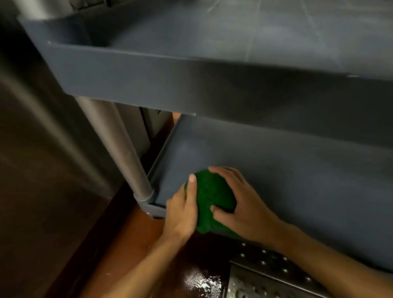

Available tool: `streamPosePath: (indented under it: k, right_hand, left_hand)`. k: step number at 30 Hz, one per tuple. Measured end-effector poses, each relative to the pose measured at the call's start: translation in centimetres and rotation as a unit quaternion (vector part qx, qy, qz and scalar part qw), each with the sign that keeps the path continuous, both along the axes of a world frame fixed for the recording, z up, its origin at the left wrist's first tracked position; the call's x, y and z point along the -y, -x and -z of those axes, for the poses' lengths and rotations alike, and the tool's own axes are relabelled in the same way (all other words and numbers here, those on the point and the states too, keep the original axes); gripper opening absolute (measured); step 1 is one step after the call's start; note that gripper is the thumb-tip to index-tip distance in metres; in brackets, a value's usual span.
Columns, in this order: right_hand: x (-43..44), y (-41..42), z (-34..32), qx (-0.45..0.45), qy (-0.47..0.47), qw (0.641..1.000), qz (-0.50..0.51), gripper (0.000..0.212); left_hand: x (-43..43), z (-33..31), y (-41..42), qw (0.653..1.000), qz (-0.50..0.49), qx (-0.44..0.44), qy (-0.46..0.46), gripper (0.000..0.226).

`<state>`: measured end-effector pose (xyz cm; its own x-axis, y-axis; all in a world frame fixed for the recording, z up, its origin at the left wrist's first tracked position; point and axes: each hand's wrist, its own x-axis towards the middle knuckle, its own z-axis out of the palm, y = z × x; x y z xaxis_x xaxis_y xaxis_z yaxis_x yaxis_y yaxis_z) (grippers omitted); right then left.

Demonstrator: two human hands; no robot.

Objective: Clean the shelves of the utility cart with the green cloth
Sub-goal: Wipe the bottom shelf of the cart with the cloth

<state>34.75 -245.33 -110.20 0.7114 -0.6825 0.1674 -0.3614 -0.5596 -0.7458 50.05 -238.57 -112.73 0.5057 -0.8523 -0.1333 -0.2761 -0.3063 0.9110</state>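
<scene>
Our left hand (183,207) at 9 o'clock and right hand (244,210) at 3 o'clock gripped the bunched green cloth (213,200) at the front edge of the lower shelf (302,188); we judged its wiping not yet done.

Cloth (213,202), lower centre of frame: deep green, plain; upper shelf (194,85), across the top: slate blue-grey, its floor crossed by faint pale scratch lines; lower shelf (302,188), centre right: the same slate blue-grey, unmarked; corner post (122,149), centre left: matt light grey; floor (122,247), lower left: reddish brown, with one white glinting patch; grate (274,292), lower right: silver metal, rows of round holes; panel (32,140), left edge: dull grey shading to brown.
</scene>
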Motion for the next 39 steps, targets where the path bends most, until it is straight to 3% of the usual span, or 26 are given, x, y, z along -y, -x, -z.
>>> streamPosePath:
  k: [2,5,9,13,16,20,26,33,36,39]
  right_hand:
    - [1.5,-1.0,0.3,-0.053,0.013,0.997,-0.051,0.082]
    - [2.8,-2.2,1.1,-0.053,0.046,0.995,-0.076,0.082]
    - [2.1,-3.4,2.8,-0.104,0.18,0.976,-0.063,0.065]
    - [0.0,-4.0,4.7,-0.215,0.194,0.951,-0.107,0.081]
    - [0.7,-4.3,4.7,-0.194,0.191,0.953,-0.133,0.076]
    - [1.8,-5.0,4.9,-0.165,0.197,0.949,-0.184,0.051]
    - [3.2,-7.0,5.6,-0.163,0.234,0.927,-0.242,0.038]
    - [5.3,-9.1,5.7,-0.167,0.311,0.907,-0.23,0.019]
    - [6.9,-9.8,6.6,-0.178,0.335,0.903,-0.2,0.021]
    - [9.1,-10.8,7.0,-0.186,0.333,0.916,-0.126,0.04]
  left_hand:
    - [0.0,1.7,-2.7,0.986,0.034,0.164,0.003,0.06]
    - [-0.4,3.8,-4.9,0.968,0.053,0.246,-0.007,0.065]
    - [-1.7,5.0,-4.8,0.959,0.073,0.271,0.043,0.061]
    - [-2.1,5.6,-5.1,0.955,0.072,0.276,0.079,0.056]
    - [-1.8,5.9,-4.5,0.951,0.067,0.29,0.08,0.059]
    - [-1.7,5.8,-3.8,0.958,0.038,0.268,0.097,0.065]
    - [-2.0,5.8,-3.9,0.959,0.052,0.252,0.117,0.07]
    - [-1.7,6.1,-3.8,0.957,0.056,0.272,0.085,0.078]
    - [-1.4,6.1,-3.6,0.946,0.055,0.311,0.068,0.079]
    - [-1.4,6.2,-3.4,0.937,0.053,0.339,0.058,0.077]
